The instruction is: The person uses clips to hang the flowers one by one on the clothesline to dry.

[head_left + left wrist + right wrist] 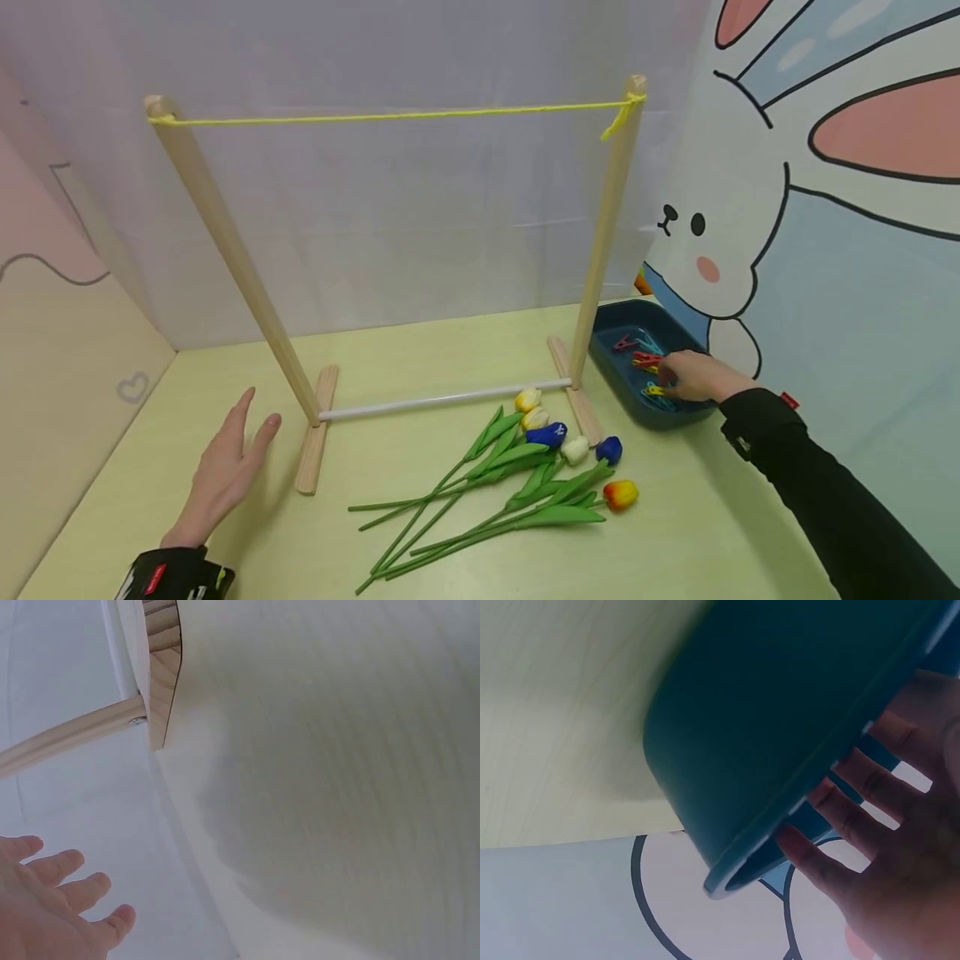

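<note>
From the head camera, clothespins [647,360] are seen in a dark teal bin [621,390], reached into by the right hand [696,377]; whether any is pinched cannot be told. From the right wrist, the clothespins are hidden behind the bin's wall. The left hand [225,467] is held spread near the 2-post wooden frame [242,275].

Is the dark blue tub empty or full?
Not empty, not full: some red, yellow and blue clips lie at the bottom of the tub, where the right hand reaches in.
</note>
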Tool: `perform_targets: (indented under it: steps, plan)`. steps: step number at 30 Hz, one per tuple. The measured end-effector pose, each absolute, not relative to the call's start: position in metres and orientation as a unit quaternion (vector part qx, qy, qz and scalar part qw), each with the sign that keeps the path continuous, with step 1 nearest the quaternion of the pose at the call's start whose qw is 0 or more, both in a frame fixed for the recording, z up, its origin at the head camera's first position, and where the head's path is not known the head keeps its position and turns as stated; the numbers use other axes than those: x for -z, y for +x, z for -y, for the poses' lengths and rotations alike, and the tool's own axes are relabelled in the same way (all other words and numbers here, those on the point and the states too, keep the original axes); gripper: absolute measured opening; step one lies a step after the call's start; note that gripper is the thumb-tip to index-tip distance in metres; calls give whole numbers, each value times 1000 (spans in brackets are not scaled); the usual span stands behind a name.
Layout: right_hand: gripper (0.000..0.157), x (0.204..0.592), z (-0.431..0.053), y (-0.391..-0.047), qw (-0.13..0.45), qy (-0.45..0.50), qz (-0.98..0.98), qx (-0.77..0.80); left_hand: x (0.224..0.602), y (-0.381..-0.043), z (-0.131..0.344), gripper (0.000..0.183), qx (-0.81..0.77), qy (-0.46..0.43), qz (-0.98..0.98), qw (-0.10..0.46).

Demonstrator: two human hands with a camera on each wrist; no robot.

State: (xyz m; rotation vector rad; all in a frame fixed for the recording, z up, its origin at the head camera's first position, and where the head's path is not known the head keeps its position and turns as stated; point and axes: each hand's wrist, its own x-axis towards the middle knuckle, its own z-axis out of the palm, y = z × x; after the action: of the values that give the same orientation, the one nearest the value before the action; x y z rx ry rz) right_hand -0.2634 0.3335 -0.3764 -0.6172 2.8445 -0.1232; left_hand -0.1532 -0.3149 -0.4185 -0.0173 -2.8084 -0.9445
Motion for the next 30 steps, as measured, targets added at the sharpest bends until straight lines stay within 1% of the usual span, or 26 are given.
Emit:
perform_targets:
  steps: [6, 12, 17, 21, 25, 30]
  plan:
    - [10, 386, -338, -265, 101, -211, -972, 24, 419, -154, 313, 71, 319, -9, 943, 93]
    - [13, 385, -336, -266, 67, -237, -969, 19, 420, -154, 314, 71, 312, -10, 945, 95]
    - [11, 385, -333, -269, 57, -241, -968, 29, 419, -154, 317, 71, 306, -14, 947, 98]
    - [10, 383, -331, -273, 50, -235, -970, 41, 418, -154, 318, 71, 304, -16, 947, 99]
    - [5, 382, -331, -274, 46, -232, -971, 45, 418, -155, 319, 72, 306, -16, 947, 97]
    - [7, 379, -335, -272, 34, -219, -973, 59, 419, -157, 317, 72, 306, -24, 946, 101]
